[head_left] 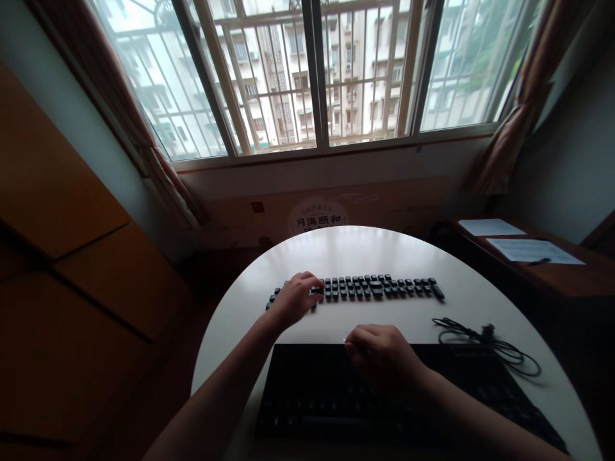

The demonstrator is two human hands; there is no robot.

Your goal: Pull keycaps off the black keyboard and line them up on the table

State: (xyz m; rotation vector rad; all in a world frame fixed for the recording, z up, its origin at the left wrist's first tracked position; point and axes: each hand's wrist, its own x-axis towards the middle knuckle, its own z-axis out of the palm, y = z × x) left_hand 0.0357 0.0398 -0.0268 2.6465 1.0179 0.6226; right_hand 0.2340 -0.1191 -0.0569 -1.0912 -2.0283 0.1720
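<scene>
Loose black keycaps [377, 289] stand in rows across the white round table [307, 253]. At the left part of these rows, my left hand [296, 298] has its thumb and fingers curled around one keycap [317, 290]. Nearer to me lies a black keyboard [307, 378], with many of its details lost in shadow. My right hand [377, 349] is closed above the keyboard's far edge. A small, thin, bright tip pokes out by its fingers; the rest of that object is hidden in the fist.
A coiled black cable [490, 339] with a plug lies on the right of the table, beside the keyboard. Papers [533, 250] and a pen [539, 262] rest on a brown side table at right. A wooden cabinet [72, 288] stands left. A barred window is ahead.
</scene>
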